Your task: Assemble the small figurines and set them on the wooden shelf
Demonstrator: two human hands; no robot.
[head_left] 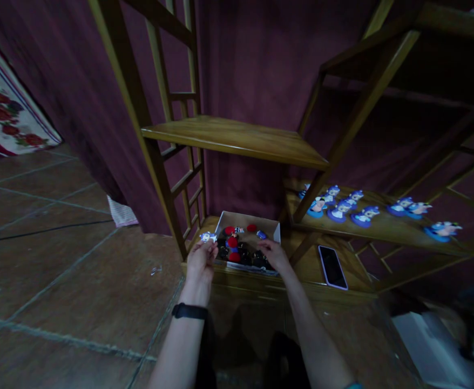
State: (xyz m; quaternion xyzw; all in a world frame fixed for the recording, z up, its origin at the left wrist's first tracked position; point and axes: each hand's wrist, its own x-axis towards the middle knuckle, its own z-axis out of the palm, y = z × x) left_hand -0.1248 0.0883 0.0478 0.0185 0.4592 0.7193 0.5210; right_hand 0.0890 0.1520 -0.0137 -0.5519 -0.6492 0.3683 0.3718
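My left hand (201, 258) is closed, pinching a small white-and-blue figurine (208, 236) above the left edge of an open cardboard box (278, 231). Over the box's right side, my right hand (274, 255) has its fingers curled together. A small blue piece (261, 235) lies just beyond those fingertips; whether they touch it or hold anything else I cannot make out. Inside the box are several figurines with red round parts (232, 242) and dark pieces (260, 259), partly hidden by my hands.
Several blue-and-white figurines (339, 210) stand on the right-hand shelf (399, 229). A phone (333, 267) lies on the lower board right of the box. Above the box juts a wooden shelf (237, 139), with a slanted post (358, 116) at its right. Tiled floor (79, 292) spreads to the left.
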